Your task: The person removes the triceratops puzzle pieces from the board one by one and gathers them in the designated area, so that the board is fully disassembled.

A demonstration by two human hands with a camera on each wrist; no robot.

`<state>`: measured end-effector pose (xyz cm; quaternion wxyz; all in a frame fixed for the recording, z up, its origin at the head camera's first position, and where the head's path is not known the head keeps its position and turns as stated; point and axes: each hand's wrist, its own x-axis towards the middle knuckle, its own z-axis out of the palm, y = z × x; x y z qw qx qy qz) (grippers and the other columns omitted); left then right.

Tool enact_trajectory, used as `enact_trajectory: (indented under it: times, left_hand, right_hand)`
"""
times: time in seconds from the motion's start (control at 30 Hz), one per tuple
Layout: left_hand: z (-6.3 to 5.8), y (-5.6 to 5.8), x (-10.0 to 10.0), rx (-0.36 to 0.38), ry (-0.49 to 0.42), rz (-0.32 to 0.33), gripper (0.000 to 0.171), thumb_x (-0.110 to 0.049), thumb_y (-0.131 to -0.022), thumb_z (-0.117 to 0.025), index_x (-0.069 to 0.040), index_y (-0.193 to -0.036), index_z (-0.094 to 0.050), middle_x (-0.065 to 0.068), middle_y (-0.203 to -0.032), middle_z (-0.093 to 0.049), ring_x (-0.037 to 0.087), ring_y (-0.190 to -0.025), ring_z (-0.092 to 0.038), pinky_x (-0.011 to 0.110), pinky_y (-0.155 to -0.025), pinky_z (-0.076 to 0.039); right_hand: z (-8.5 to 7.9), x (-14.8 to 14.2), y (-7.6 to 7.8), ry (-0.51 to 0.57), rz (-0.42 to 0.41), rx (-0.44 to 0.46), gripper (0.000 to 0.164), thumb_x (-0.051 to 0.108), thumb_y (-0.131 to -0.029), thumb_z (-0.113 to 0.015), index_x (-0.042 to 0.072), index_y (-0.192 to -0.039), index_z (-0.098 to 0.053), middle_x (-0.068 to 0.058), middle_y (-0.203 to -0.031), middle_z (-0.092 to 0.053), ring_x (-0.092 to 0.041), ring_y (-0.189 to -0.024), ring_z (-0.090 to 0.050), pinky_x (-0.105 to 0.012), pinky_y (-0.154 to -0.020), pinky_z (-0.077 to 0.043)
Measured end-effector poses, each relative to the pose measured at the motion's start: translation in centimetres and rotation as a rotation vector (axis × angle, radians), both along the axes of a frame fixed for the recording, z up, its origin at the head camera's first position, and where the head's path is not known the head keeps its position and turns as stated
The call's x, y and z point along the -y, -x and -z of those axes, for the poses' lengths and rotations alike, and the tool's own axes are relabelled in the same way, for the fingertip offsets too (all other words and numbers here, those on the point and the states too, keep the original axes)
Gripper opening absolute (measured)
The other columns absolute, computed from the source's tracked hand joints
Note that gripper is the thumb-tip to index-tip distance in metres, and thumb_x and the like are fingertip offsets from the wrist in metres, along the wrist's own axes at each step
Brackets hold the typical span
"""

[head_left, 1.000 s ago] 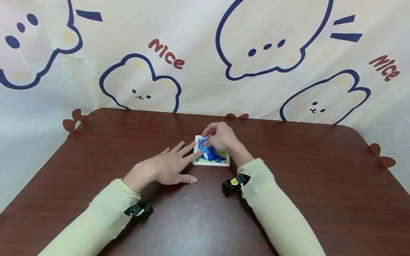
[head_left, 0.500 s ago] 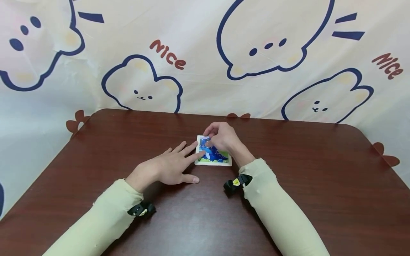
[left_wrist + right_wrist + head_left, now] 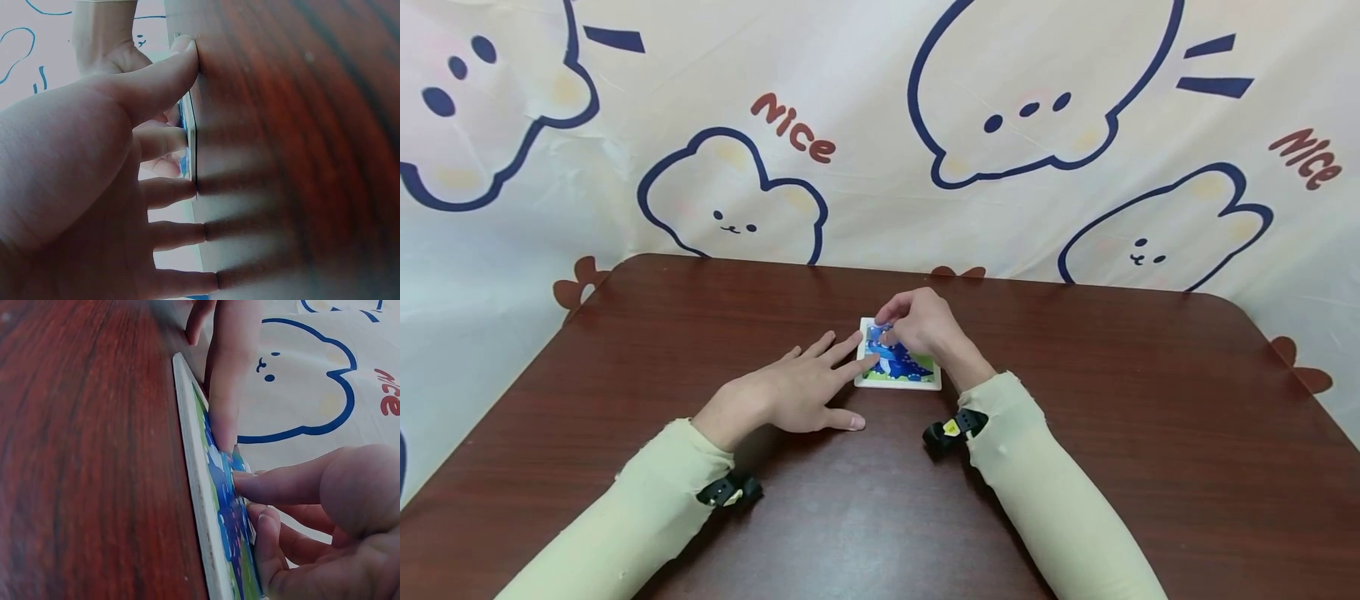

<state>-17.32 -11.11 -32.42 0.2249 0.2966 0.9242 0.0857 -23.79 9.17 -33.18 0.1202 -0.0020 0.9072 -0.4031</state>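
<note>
A small white-rimmed picture puzzle with a blue dinosaur on green lies flat on the table. My left hand is spread at its left side, fingers straight. The index fingertip rests on the picture and the middle fingertip touches the rim; the other fingertips and thumb meet the table. My right hand bends over the puzzle's upper part. Its thumb and curled fingers pinch what looks like a flat puzzle piece at the surface, its outline mostly hidden by the fingers. In the left wrist view, the puzzle edge shows behind my left fingers.
The brown wooden table extends around both hands. Behind it hangs a pale curtain with cartoon outlines, reaching the table's back edge. Black straps with small devices sit at both wrists, over light sleeves.
The head view has shifted very slightly. Both hands and the puzzle hold practically the same positions throughout.
</note>
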Motion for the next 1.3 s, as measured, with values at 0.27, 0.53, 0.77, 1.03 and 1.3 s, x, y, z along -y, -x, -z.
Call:
enact_trajectory:
  times: [0.27,0.53,0.77,1.03,1.3]
  left_hand:
    - [-0.05,-0.07,0.02,0.0,-0.001,0.001,0.086,-0.057,-0.101,-0.065,-0.027,-0.171,-0.024,0.009,-0.182,-0.003,0.048,-0.166,-0.004,0.077,-0.125,-0.016]
    - [-0.04,-0.09,0.14,0.011,-0.009,-0.002,0.086,-0.057,-0.101,-0.065,-0.027,-0.171,-0.025,0.008,-0.182,-0.003,0.049,-0.166,-0.004,0.078,-0.125,-0.016]
    - [0.6,0.29,0.53,0.007,-0.043,0.008,0.089,-0.066,-0.097,-0.065,-0.032,-0.17,-0.025,0.007,-0.182,-0.003,0.05,-0.165,-0.005,0.081,-0.123,-0.015]
    - [0.02,0.13,-0.02,0.008,-0.02,0.013,0.086,-0.057,-0.101,-0.065,-0.027,-0.171,-0.025,0.009,-0.182,-0.004,0.049,-0.165,-0.005,0.078,-0.124,-0.016]
    - [-0.01,0.18,-0.21,-0.007,0.005,0.008,0.085,-0.056,-0.102,-0.065,-0.026,-0.171,-0.025,0.009,-0.182,-0.003,0.049,-0.165,-0.006,0.078,-0.125,-0.017]
  right_hand:
    - [-0.09,0.13,0.01,-0.029,0.004,0.017,0.013,0.011,-0.094,-0.079,0.018,-0.104,-0.083,-0.008,-0.119,-0.072,-0.029,-0.118,-0.061,-0.052,-0.108,-0.051]
    - [-0.03,0.27,-0.01,-0.036,-0.001,0.018,0.013,0.009,-0.094,-0.079,0.017,-0.104,-0.083,-0.008,-0.122,-0.072,-0.029,-0.119,-0.061,-0.052,-0.109,-0.052]
    - [-0.02,0.35,-0.07,-0.028,-0.027,-0.035,0.016,0.008,-0.094,-0.079,0.018,-0.106,-0.081,-0.006,-0.112,-0.071,-0.028,-0.112,-0.061,-0.049,-0.102,-0.053]
    - [-0.14,-0.05,-0.09,-0.046,-0.028,-0.055,0.02,0.008,-0.092,-0.081,0.019,-0.109,-0.081,-0.006,-0.112,-0.07,-0.028,-0.111,-0.059,-0.049,-0.103,-0.052]
    - [-0.38,-0.05,-0.17,-0.068,-0.044,-0.072,0.024,0.01,-0.09,-0.084,0.019,-0.112,-0.082,-0.006,-0.11,-0.069,-0.027,-0.109,-0.059,-0.046,-0.1,-0.052]
